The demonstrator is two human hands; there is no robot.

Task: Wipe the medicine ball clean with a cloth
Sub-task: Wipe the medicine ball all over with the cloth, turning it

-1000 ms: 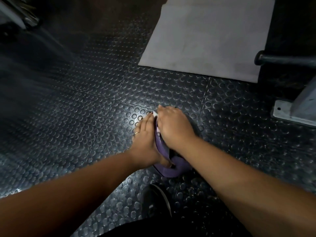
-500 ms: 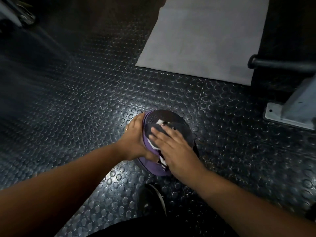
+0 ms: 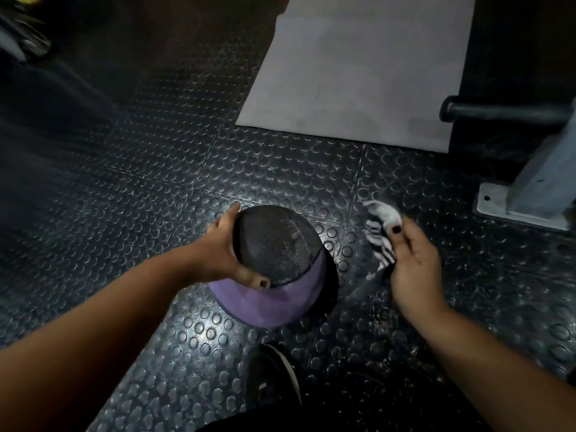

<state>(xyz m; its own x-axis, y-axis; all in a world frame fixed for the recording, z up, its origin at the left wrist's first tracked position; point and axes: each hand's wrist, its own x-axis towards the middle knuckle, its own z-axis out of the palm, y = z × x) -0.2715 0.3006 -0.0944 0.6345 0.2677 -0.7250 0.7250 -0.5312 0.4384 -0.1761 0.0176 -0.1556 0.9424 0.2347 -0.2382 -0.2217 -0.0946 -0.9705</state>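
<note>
The medicine ball (image 3: 277, 266), black textured on top and purple on its near side, sits on the studded rubber floor in the middle of the view. My left hand (image 3: 226, 254) grips its left side, thumb curled over the near edge. My right hand (image 3: 414, 263) is off the ball, to its right, and pinches a black-and-white striped cloth (image 3: 381, 232) that hangs from thumb and fingers above the floor.
A grey mat (image 3: 358, 67) lies on the floor beyond the ball. At the right stand a metal post with a bolted base plate (image 3: 511, 210) and a black bar (image 3: 498, 112). My shoe (image 3: 274, 372) is just in front of the ball.
My right hand has lifted off the top of the ball and swung out to the right with the cloth. The left hand stays on the ball's left side.
</note>
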